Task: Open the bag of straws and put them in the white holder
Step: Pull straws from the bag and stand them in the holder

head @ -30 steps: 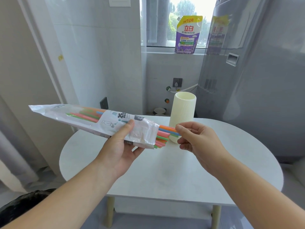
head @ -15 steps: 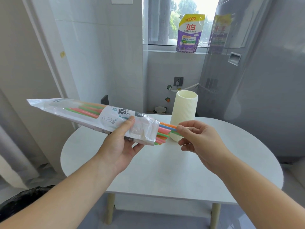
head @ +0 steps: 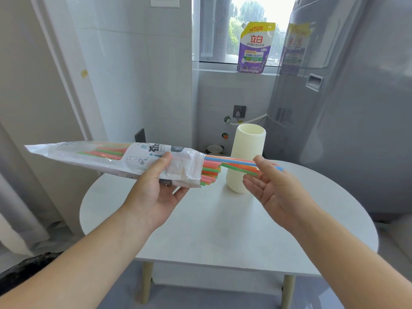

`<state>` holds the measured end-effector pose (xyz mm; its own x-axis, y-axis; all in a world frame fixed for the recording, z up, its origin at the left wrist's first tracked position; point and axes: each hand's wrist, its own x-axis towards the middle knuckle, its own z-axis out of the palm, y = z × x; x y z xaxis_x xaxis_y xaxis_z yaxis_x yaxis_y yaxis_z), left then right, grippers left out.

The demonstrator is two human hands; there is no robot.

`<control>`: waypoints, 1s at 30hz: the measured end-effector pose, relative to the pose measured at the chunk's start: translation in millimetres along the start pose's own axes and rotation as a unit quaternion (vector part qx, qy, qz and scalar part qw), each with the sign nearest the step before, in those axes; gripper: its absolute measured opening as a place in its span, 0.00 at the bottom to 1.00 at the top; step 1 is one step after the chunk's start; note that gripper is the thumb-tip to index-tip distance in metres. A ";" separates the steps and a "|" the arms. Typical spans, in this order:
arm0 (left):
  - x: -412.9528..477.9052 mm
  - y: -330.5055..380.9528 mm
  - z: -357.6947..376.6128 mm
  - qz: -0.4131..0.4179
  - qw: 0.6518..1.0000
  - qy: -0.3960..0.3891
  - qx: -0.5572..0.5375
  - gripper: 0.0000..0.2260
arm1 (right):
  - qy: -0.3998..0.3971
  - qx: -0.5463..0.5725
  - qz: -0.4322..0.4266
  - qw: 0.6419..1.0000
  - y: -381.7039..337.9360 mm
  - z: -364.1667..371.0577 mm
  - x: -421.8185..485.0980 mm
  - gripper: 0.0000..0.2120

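Opened bag of straws (head: 133, 159): gripped mid-air by my left hand (head: 153, 192). Several straws (head: 234, 165): half-drawn, pinched loosely in my right hand (head: 274, 190). Ribbed white holder (head: 249, 141): upright on table (head: 223, 230), none loaded yet.

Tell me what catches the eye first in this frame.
The bright straws stand out, poking out of the open bag that the left hand grips mid-air, their tips reaching the right hand. Right behind them the white holder stands upright on the table.
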<state>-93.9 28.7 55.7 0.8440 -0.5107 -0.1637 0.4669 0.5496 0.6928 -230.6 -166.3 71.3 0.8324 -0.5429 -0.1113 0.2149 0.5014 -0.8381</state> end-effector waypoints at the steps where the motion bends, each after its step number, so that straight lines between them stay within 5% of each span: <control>1: -0.2 0.2 -0.1 0.001 1.000 -0.001 -0.002 0.11 | 0.000 0.014 0.002 1.000 2.5 0.9 -0.2 0.24; 11: -4.0 -11.3 3.9 0.001 1.000 -0.006 -0.012 0.16 | 0.028 -0.037 0.010 0.999 39.0 34.7 -6.8 0.28; 23: -2.7 -11.4 10.8 -0.005 1.000 0.006 -0.030 0.15 | 0.084 -0.007 -0.045 0.995 29.6 52.7 6.0 0.07; 30: 1.9 -5.4 6.8 0.002 0.998 0.026 -0.051 0.15 | 0.122 -0.001 -0.103 0.987 8.3 41.1 10.2 0.09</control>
<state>-96.6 20.2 56.4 0.8576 -0.4741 -0.1995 0.4853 0.6174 0.6191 -199.3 -140.0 85.1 0.6236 -0.7792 -0.0635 0.3654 0.3623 -0.8575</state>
